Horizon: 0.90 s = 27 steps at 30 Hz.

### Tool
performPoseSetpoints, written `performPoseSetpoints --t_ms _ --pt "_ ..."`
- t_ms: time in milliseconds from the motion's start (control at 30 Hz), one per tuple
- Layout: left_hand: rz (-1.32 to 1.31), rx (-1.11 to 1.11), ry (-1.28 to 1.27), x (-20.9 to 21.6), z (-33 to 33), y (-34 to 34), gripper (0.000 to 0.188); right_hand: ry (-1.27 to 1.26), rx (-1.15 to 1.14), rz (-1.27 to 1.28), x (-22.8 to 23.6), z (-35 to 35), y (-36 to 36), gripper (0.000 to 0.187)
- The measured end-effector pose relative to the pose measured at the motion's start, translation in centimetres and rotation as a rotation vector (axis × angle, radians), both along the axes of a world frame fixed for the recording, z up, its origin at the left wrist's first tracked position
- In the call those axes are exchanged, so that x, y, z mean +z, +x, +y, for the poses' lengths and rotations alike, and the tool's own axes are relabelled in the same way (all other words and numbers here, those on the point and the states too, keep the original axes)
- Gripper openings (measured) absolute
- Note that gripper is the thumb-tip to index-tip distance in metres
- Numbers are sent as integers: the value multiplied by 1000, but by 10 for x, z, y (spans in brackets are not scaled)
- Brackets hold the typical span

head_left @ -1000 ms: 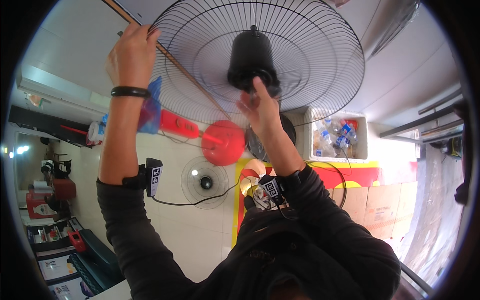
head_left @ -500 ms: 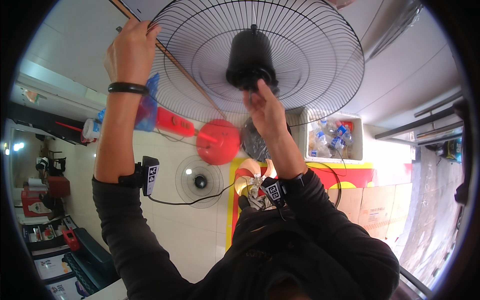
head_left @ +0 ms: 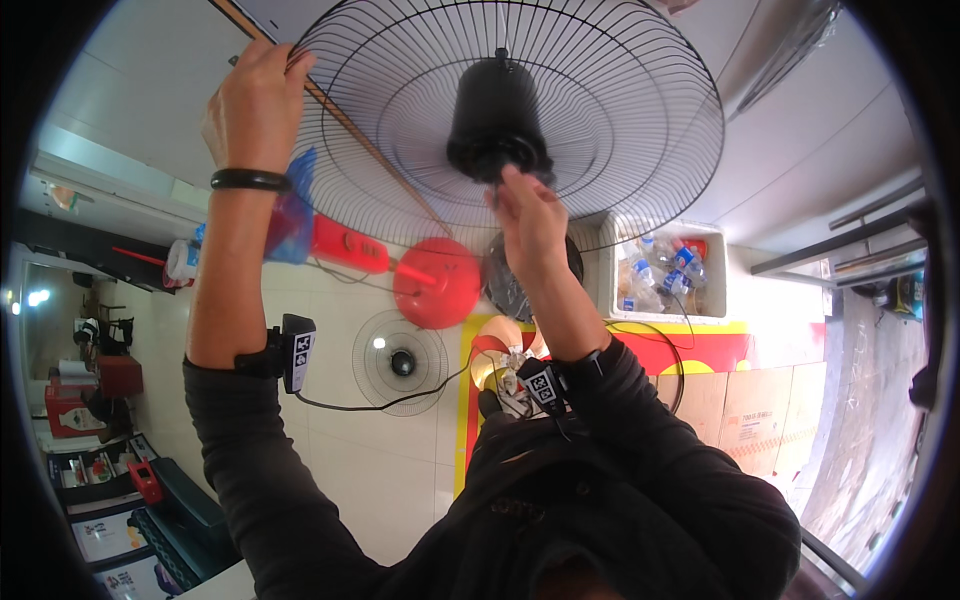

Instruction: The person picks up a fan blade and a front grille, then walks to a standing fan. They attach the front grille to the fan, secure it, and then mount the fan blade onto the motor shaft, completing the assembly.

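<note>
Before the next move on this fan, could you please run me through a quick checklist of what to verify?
1. Left hand grips the rim of the wire fan guard: ok.
2. Right hand has fingertips at the lower edge of the black motor housing: ok.
3. Guard fixed firmly to the motor: cannot tell.
4. Blades off the fan: ok, none show behind the wires.
5. Floor underneath free of things: not ok; a red round base and a small fan lie below.
6. Fan unplugged: cannot tell.
</note>
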<state>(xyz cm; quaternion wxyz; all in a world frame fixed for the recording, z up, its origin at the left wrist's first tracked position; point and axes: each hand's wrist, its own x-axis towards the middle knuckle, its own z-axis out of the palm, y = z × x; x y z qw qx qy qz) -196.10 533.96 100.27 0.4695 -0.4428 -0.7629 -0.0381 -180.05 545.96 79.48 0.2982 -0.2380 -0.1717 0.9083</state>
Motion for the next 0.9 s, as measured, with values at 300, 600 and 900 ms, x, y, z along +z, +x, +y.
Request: performPoseSetpoints --t_ms 300,600,900 --pt "3 34 -17 0 2 -1 24 -103 4 159 4 -4 -6 20" --pt "-5 6 30 -4 -2 -3 23 -386 43 224 -1 -4 -16 37" --pt "11 -10 44 -5 -3 -6 23 -604 205 324 -13 0 -26 31"
